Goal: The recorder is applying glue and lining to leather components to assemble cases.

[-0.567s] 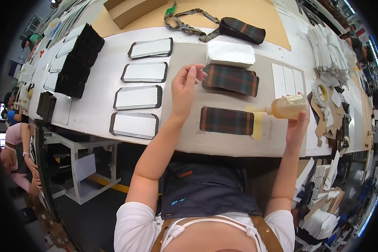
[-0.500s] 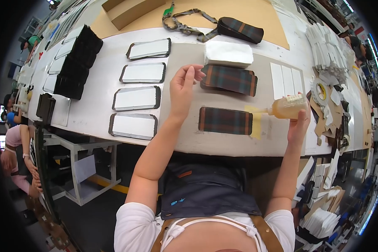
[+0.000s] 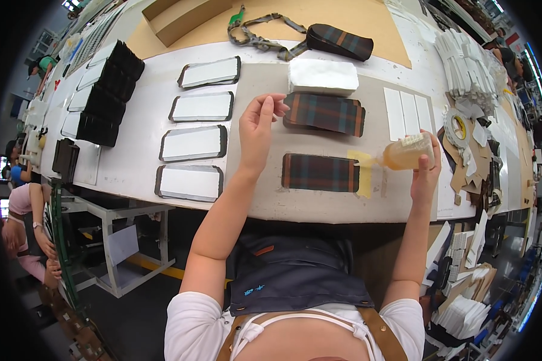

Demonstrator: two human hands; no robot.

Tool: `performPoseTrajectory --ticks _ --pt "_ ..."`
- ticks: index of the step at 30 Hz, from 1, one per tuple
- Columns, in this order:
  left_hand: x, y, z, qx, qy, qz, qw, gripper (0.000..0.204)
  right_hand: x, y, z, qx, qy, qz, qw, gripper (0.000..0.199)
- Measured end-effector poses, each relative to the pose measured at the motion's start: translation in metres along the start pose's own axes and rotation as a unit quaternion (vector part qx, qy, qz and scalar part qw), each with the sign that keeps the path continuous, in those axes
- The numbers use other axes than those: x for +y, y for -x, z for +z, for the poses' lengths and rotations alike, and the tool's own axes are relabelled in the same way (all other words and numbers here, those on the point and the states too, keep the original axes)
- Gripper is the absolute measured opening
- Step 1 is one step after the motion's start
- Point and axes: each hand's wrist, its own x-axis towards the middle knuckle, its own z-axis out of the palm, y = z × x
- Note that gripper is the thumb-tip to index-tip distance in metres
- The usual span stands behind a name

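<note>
A squeeze bottle point(image 3: 408, 151) of amber liquid is grasped in the right hand point(image 3: 426, 171) and is held tilted over the right part of a grey mat point(image 3: 271, 204), its nozzle turned leftward. Below and to the left of the nozzle, a plaid panel point(image 3: 320, 172) is laid flat on the mat, with a strip of yellow tape point(image 3: 365, 175) seen at its right end. Beyond the panel, a plaid pile point(image 3: 325, 114) is stacked slightly askew. The left hand point(image 3: 260, 126) is raised just beside the left end of that pile with thumb and fingers bent; whether anything is pinched between them, or whether the pile is touched, cannot be made out.

Behind the pile, a white block point(image 3: 323, 76) is set, and past it a plaid case point(image 3: 340, 42) is laid beside a plaid strap point(image 3: 265, 42). To the left, four dark-edged white pieces point(image 3: 193, 143) are arranged in a column, and farther left black-sided stacks point(image 3: 105, 99) are lined up. To the right, three white strips point(image 3: 403, 114) are placed side by side, near a tape roll point(image 3: 457, 127).
</note>
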Motion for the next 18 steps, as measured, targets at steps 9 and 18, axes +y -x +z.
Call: performPoseTrajectory --ticks 9,18 --pt "0.0 0.001 -0.002 -0.003 -0.004 -0.005 1.0 0.031 -0.004 0.026 -0.011 -0.025 0.007 0.017 1.0 0.095" --pt "-0.002 0.0 0.001 -0.006 -0.004 -0.006 1.0 0.031 -0.006 0.088 -0.021 0.091 -0.256 0.127 0.954 0.092"
